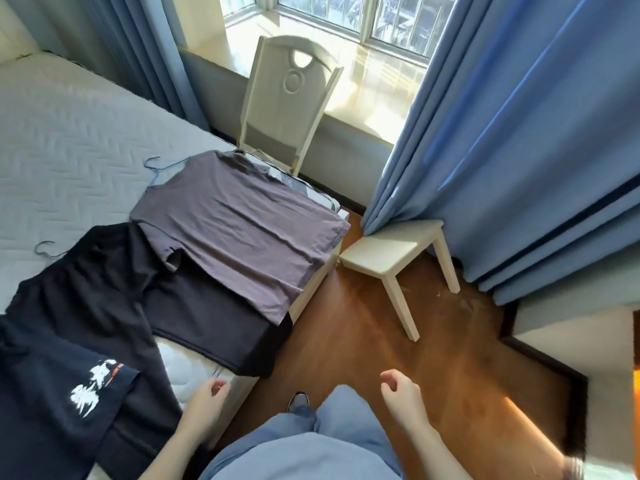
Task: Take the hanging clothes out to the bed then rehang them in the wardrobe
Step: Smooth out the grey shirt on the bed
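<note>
Lying on bed [69,140], grey tee [239,220]; wood floor [346,341], blue curtains [519,133]; L hand [207,393], R hand [398,389] loose, empty.

- Three garments are counted on one bed [69,150]: one grey T-shirt [239,223], one black garment [114,289] and one navy garment [52,393] with a white print.
- Two blue hanger hooks are seen: one upper hook [152,166] and one lower hook [43,247].
- One white chair [287,95] and one white stool [391,251] are counted.
- Two blue curtains are counted: one left curtain [138,46] and one right curtain [519,133].
- Two hands are seen: one left hand [207,400] and one right hand [401,393].
- One shoe [298,401] is seen.
</note>
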